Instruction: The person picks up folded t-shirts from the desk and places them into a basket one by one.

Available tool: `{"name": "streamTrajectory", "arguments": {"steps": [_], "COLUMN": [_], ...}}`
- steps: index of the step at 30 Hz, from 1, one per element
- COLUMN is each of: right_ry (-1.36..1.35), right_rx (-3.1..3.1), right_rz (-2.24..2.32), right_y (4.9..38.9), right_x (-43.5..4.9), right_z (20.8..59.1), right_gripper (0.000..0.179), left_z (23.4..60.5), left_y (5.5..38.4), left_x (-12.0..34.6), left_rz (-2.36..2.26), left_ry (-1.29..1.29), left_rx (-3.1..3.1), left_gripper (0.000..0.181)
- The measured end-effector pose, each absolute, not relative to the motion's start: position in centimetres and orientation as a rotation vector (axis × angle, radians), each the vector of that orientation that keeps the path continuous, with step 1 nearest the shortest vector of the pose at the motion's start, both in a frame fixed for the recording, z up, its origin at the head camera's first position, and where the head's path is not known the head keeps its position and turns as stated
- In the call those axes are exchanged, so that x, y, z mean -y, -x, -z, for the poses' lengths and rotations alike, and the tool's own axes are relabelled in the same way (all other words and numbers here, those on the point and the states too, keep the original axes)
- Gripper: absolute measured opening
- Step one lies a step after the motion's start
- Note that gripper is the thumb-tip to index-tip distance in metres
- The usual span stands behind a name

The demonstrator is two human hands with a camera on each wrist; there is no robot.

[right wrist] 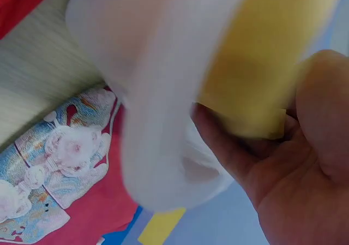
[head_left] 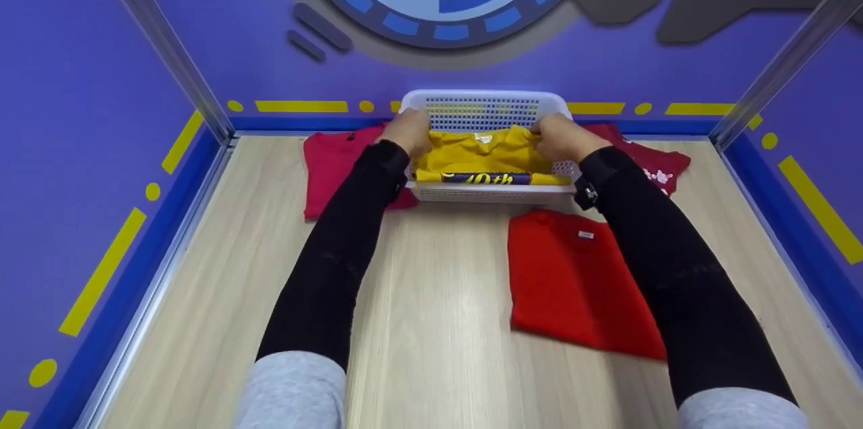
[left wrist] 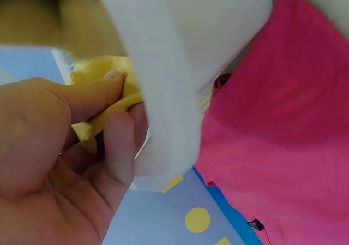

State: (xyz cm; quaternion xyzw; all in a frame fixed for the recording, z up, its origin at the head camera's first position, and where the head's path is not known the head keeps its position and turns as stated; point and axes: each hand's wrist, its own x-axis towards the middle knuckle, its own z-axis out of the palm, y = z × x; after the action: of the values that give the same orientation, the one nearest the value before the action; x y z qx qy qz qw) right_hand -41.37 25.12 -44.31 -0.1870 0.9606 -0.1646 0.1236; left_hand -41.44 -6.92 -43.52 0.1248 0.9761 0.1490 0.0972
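Note:
A folded yellow T-shirt (head_left: 485, 152) with a dark printed band lies inside a white plastic basket (head_left: 485, 195) at the back of the table. My left hand (head_left: 408, 131) is at the basket's left end; in the left wrist view its thumb and fingers pinch an edge of the yellow cloth (left wrist: 117, 106). At the right end, my right hand (head_left: 565, 137) holds the shirt's other corner between thumb and fingers, as the right wrist view shows beside the yellow fabric (right wrist: 256, 65). The basket's rim (right wrist: 158, 103) partly hides both hands' fingertips.
A pink folded shirt (head_left: 337, 162) lies left of the basket. Behind my right forearm is a dark red garment (head_left: 664, 162) with a floral print. A bright red folded shirt (head_left: 573, 280) lies in front of the basket, at right. Blue panels (head_left: 101, 112) wall the table.

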Motion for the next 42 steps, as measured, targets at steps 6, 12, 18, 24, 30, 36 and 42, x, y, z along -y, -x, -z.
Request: {"name": "streamTrajectory", "arguments": {"steps": [6, 12, 18, 24, 30, 36, 42], "right_ry": [0.501, 0.446, 0.376, 0.305, 0.265, 0.282, 0.293], "right_rx": [-2.81, -2.861, -2.961, -2.999, -3.017, -3.036, -3.049], "right_rz": [0.433, 0.381, 0.354, 0.411, 0.478, 0.498, 0.465], "right_y": [41.7, 42.1, 42.1, 42.9, 43.2, 43.4, 43.5], "right_x": [-24.8, -24.4, -23.8, -23.4, -23.4, -23.6, -23.9], "right_z": [44.5, 44.5, 44.3, 44.3, 44.9, 45.5, 45.5], "right_gripper": [0.054, 0.04, 0.019, 0.018, 0.018, 0.023, 0.029], "left_z": [44.2, 44.3, 44.3, 44.7, 45.0, 45.0, 44.6], "left_y": [41.8, 41.9, 42.1, 42.7, 43.1, 43.0, 43.0], "left_x": [6.2, 5.6, 5.2, 5.1, 4.9, 4.8, 4.8], "left_rz": [-0.425, -0.476, -0.476, -0.513, -0.536, -0.593, -0.545], "left_ry": [-0.325, -0.263, -0.25, -0.262, -0.234, -0.205, -0.284], "left_rx": [-2.86, -2.867, -2.939, -3.009, -3.016, -2.988, -3.033], "left_gripper": [0.021, 0.013, 0.019, 0.017, 0.017, 0.017, 0.027]}}
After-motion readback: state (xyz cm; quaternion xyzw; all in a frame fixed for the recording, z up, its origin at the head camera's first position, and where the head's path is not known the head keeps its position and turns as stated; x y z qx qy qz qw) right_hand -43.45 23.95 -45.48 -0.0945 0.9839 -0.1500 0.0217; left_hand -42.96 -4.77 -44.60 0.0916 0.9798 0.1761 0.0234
